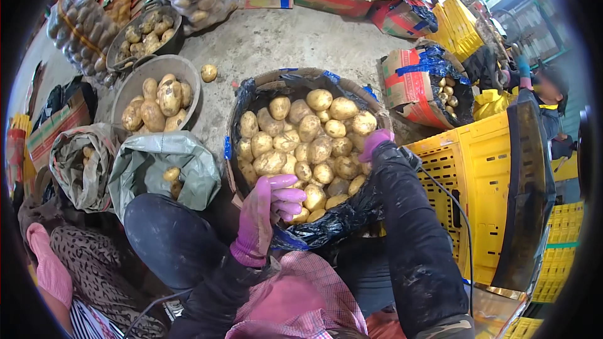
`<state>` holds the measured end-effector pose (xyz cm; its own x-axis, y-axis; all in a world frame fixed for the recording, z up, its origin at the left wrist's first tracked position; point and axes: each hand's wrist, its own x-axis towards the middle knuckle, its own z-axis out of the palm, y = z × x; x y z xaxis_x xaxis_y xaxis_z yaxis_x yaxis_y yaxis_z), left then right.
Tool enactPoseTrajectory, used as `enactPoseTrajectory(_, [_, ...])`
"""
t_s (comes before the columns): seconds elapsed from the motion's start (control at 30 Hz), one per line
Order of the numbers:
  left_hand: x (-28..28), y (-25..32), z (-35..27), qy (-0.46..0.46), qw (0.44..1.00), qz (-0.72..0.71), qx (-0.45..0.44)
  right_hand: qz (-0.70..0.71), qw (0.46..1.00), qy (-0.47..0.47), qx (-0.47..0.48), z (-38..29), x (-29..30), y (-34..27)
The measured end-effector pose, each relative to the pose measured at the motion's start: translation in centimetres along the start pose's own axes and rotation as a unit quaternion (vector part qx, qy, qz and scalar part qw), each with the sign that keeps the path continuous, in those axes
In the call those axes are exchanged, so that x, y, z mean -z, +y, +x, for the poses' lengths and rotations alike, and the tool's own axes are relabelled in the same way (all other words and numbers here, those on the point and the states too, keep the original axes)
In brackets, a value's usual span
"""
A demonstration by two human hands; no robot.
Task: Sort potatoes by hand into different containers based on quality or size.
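A round carton [230,162] lined with black plastic stands before me, heaped with potatoes [309,127]. My left hand [271,205], in a pink-purple glove, hovers above the front left of the heap. Its fingers are apart and hold nothing that I can see. At the carton's right side, my right hand [377,142] wears a matching glove and touches or nearly touches the potatoes there. The sleeve and wrist hide most of its fingers, so its grip does not show. Bunched black plastic liner [330,226] hangs over the near rim.
Left of the carton are a grey basin [195,89] of potatoes, a pale green woven sack [136,165] and a grey sack [70,169]. One potato [208,73] lies on the concrete floor. Yellow crates [485,174] stand to the right. Co-workers sit at left [52,263] and far right [549,89].
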<state>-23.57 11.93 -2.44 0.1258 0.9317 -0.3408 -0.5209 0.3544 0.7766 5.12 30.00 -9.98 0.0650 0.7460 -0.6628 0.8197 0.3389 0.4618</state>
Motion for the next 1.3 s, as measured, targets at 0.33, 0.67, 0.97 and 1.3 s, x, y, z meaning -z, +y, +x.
enactPoseTrajectory(0.33, [0.3,-0.4,0.3,-0.046,0.999,0.010,-0.017,0.127,0.984,-0.021,0.123,-3.9,0.1,-1.1])
enactPoseTrajectory(0.67, [2.2,-2.8,1.5,-0.052,0.996,-0.064,0.014,0.149,0.986,0.076,-0.028,-4.2,-1.3,-3.1])
enactPoseTrajectory(0.97, [1.7,-1.9,0.4,-0.018,0.999,-0.050,-0.005,0.254,0.961,-0.031,0.105,-1.2,-1.2,1.4])
enactPoseTrajectory(1.3, [3.2,-7.9,3.7,-0.001,0.999,-0.012,0.047,0.603,0.699,-0.206,0.324,-1.1,-4.0,0.8])
